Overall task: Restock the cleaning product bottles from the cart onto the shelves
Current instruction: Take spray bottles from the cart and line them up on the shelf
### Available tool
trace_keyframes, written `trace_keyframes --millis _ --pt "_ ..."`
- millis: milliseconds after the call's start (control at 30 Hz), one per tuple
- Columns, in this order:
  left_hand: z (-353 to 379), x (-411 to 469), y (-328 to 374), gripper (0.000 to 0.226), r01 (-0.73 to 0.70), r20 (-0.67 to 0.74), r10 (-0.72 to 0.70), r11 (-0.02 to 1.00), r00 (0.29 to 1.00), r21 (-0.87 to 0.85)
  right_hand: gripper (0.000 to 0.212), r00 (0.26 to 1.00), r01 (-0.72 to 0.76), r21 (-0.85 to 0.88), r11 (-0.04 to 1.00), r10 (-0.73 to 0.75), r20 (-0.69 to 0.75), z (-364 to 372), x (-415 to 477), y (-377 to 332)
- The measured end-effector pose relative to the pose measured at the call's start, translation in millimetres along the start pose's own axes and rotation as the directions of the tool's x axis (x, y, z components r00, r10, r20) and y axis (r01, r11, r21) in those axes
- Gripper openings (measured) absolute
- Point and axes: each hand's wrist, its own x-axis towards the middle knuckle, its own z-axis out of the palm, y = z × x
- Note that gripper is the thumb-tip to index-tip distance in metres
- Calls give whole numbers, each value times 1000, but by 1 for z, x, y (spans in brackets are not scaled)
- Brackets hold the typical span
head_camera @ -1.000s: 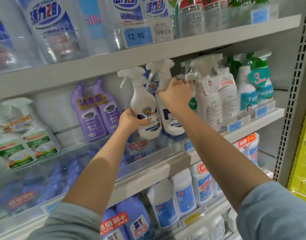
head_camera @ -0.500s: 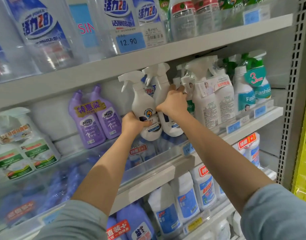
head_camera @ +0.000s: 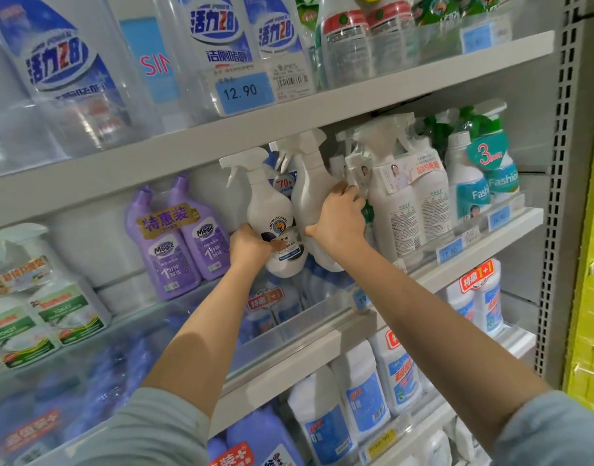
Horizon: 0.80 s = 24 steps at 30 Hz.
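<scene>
Worn: left sleeve [head_camera: 147, 432], right sleeve [head_camera: 551, 435] — pale grey-blue soft fabric, lightly creased, ending near elbows. Bare — left forearm [head_camera: 201, 331], right forearm [head_camera: 440, 314], left hand [head_camera: 252, 247], right hand [head_camera: 339, 220].

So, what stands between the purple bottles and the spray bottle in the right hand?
The Snow Leopard spray bottle, held by the left hand, in the head view.

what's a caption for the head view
Left hand and right hand grip two white plastic spray bottles at the grey metal shelf.
</scene>
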Motion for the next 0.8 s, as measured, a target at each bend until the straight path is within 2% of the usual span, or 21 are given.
trace_keyframes --millis 200,400,567,700,800 --pt "0 -1 -1 65 -6 7 7 1000 1000 -18 97 1000 13 42 999 -13 -4 6 -6 5" --pt "2 -10 -3 53 -5 45 7 999 999 -54 93 1000 -5 43 999 6 -17 15 -14 13" --pt "-1 -14 -10 40 13 81 -7 997 997 -77 94 998 -46 67 997 42 54 13 -16 16" --pt "-6 -22 -10 41 43 129 -41 999 991 -15 97 986 -91 77 993 79 146 9 -22 15" --pt "-13 -35 -7 41 20 169 -25 999 985 32 69 987 -58 70 996 47 154 2 -33 13"
